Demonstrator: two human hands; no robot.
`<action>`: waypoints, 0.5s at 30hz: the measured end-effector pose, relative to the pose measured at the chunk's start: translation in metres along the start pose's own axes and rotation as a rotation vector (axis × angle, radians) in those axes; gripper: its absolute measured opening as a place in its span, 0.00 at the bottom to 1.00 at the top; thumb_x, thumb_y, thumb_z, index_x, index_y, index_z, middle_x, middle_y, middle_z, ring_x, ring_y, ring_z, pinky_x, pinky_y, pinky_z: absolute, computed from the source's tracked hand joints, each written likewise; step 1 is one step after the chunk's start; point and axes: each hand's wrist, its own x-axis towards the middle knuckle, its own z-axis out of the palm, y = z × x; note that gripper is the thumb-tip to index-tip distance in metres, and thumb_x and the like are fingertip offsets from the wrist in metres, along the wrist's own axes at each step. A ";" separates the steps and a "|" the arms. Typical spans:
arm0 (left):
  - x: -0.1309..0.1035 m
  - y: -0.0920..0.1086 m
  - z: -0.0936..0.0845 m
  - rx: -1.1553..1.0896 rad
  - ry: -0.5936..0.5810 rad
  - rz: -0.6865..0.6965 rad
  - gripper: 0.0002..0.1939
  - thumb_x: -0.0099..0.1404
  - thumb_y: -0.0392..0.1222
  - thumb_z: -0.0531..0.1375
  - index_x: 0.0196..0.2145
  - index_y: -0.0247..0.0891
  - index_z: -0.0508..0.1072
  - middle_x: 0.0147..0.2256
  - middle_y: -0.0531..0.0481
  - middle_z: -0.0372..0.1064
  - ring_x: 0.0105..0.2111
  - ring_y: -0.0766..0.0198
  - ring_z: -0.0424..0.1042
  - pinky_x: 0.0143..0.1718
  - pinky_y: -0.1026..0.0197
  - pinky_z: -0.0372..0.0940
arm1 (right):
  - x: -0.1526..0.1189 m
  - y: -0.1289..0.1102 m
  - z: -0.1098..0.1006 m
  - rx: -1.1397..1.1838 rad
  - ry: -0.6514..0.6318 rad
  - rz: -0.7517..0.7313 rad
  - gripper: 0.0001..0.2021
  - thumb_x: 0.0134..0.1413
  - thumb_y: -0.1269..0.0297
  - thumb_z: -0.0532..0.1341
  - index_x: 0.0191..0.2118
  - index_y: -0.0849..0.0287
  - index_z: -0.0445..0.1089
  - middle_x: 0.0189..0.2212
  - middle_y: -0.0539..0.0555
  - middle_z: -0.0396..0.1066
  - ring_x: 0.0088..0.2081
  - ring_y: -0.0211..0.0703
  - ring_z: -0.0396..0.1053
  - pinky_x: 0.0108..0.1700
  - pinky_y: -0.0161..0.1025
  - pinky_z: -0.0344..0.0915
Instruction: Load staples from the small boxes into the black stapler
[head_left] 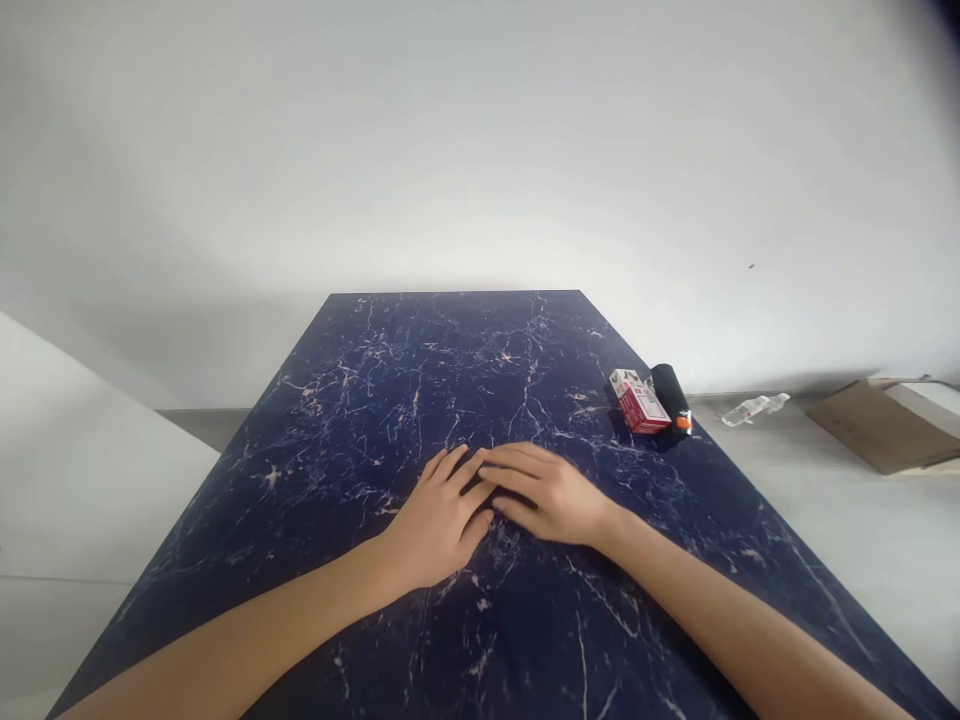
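My left hand (439, 520) rests palm down on the dark blue marble-patterned table (450, 370), fingers stretched forward and slightly apart. Beside it, my right hand (544, 492) lies flat with its fingers pointing left. The fingertips of the two hands meet, the right ones partly over the left fingers. Neither hand holds anything. Beyond my right hand, near the table's right edge, a small red and white box (639, 402) sits against a black roll (667, 390) with an orange patch at its near end.
A white wall (450, 150) stands behind the table's far edge. On the floor to the right lie a clear plastic bottle (754, 408) and an open cardboard box (885, 425). A white panel (75, 450) borders the left side.
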 end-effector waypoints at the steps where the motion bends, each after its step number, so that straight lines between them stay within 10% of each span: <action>1: 0.000 0.000 0.000 0.004 -0.003 -0.005 0.24 0.76 0.44 0.52 0.67 0.42 0.64 0.71 0.42 0.54 0.70 0.39 0.52 0.66 0.28 0.55 | -0.001 0.009 -0.006 -0.048 0.073 0.015 0.22 0.65 0.65 0.60 0.63 0.48 0.69 0.61 0.54 0.71 0.62 0.53 0.68 0.66 0.60 0.64; 8: -0.003 0.001 -0.004 -0.036 0.086 -0.004 0.22 0.77 0.44 0.51 0.65 0.42 0.68 0.68 0.44 0.60 0.69 0.44 0.54 0.66 0.33 0.58 | -0.029 0.065 -0.098 -0.593 0.707 0.727 0.29 0.62 0.54 0.61 0.66 0.58 0.64 0.65 0.62 0.64 0.72 0.66 0.47 0.69 0.70 0.45; 12: -0.009 0.000 -0.015 -0.094 0.293 0.079 0.18 0.74 0.36 0.55 0.58 0.42 0.73 0.60 0.45 0.70 0.63 0.50 0.63 0.63 0.41 0.62 | -0.062 0.100 -0.132 -0.212 0.723 1.212 0.32 0.64 0.44 0.54 0.66 0.58 0.65 0.62 0.67 0.67 0.61 0.62 0.65 0.63 0.59 0.59; 15: -0.026 -0.007 -0.026 -0.143 0.449 0.172 0.18 0.71 0.29 0.56 0.55 0.42 0.73 0.52 0.46 0.76 0.55 0.54 0.71 0.57 0.45 0.67 | -0.081 0.127 -0.132 0.119 0.700 1.279 0.29 0.60 0.42 0.57 0.60 0.53 0.70 0.58 0.60 0.72 0.55 0.54 0.71 0.55 0.48 0.68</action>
